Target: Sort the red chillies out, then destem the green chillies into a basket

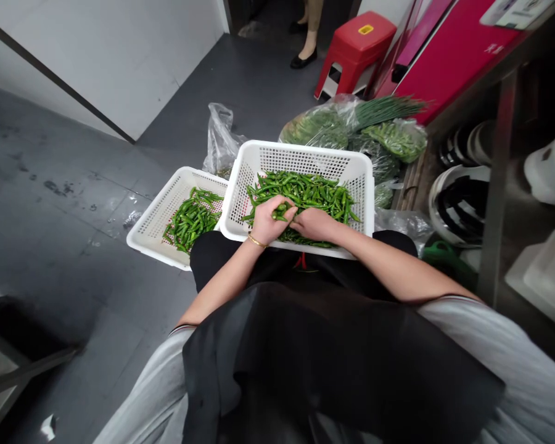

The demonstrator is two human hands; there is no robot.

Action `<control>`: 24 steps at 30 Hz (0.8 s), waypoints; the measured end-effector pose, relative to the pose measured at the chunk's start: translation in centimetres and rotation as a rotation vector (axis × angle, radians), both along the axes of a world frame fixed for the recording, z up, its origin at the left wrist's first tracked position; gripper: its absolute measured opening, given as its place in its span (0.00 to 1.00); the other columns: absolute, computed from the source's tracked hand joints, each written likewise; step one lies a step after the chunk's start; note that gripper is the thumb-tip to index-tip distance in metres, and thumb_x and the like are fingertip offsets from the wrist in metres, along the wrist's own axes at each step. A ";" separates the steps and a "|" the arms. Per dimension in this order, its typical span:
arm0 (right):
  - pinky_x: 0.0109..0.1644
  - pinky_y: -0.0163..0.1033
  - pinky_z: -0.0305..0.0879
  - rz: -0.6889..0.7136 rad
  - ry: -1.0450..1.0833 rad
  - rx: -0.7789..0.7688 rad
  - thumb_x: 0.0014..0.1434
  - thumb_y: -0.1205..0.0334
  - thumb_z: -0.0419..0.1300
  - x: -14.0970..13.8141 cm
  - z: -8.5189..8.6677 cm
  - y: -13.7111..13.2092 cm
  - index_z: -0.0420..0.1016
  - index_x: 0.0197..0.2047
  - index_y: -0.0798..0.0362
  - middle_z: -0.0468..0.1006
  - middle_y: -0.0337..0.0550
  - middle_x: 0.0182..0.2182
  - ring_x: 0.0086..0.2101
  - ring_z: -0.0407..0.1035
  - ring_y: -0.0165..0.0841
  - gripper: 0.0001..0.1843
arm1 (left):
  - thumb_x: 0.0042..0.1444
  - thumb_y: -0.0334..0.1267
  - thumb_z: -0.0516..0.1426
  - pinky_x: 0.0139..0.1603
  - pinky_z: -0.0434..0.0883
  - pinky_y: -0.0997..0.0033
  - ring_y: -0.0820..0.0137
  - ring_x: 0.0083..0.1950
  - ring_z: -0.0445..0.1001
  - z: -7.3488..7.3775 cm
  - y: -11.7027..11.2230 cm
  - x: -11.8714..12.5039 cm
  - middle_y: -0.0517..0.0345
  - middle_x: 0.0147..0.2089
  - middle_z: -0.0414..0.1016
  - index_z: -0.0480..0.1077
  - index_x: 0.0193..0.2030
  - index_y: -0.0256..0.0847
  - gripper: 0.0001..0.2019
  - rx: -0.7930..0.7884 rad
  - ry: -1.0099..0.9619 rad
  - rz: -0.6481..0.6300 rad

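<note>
A white perforated basket rests on my knees, filled with green chili peppers. My left hand, with a gold bracelet on the wrist, is closed around a small bunch of the peppers at the near side of the basket. My right hand lies just beside it, fingers curled into the pile and touching the same bunch. A second, shallower white basket stands on the floor to the left and holds another heap of green peppers.
Clear plastic bags of greens lie behind the baskets, next to an empty plastic bag. A red stool and another person's feet are farther back. A metal shelf with bowls stands at right.
</note>
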State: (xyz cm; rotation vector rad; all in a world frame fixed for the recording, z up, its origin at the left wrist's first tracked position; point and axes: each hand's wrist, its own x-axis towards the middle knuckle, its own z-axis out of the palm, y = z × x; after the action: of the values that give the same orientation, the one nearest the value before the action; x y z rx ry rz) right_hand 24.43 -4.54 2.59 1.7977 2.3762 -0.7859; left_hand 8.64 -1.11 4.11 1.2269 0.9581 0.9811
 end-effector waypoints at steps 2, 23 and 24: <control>0.37 0.37 0.62 0.150 -0.266 0.011 0.64 0.65 0.50 0.7 -0.6 0.0 0.79 0.42 0.58 0.78 0.56 0.38 0.36 0.73 0.38 0.15 | 0.41 0.39 0.69 0.27 0.65 0.78 0.77 0.27 0.68 0.8 0.3 -0.3 0.62 0.25 0.69 0.69 0.26 0.38 0.13 -0.053 -0.086 0.009; 0.41 0.38 0.58 -0.062 0.111 0.500 0.69 0.59 0.42 -1.6 -0.4 1.1 0.72 0.40 0.57 0.76 0.55 0.38 0.39 0.68 0.38 0.19 | 0.40 0.42 0.68 0.12 0.55 0.78 0.75 0.15 0.66 -3.3 0.7 -0.8 0.59 0.17 0.68 0.69 0.28 0.34 0.16 -0.485 0.061 -0.250; 0.42 0.38 0.58 -0.064 0.052 0.491 0.69 0.59 0.40 -1.9 -0.6 1.2 0.72 0.42 0.58 0.75 0.56 0.39 0.41 0.68 0.39 0.21 | 0.39 0.41 0.68 0.12 0.54 0.78 0.74 0.16 0.67 -3.2 0.6 -1.2 0.59 0.17 0.69 0.69 0.27 0.34 0.15 -0.531 0.063 -0.231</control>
State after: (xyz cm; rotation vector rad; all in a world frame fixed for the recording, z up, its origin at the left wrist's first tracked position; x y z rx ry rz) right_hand 22.49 -3.30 1.94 2.0415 2.7357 -0.2621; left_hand 7.45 -0.54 0.91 0.8939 1.0173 0.4634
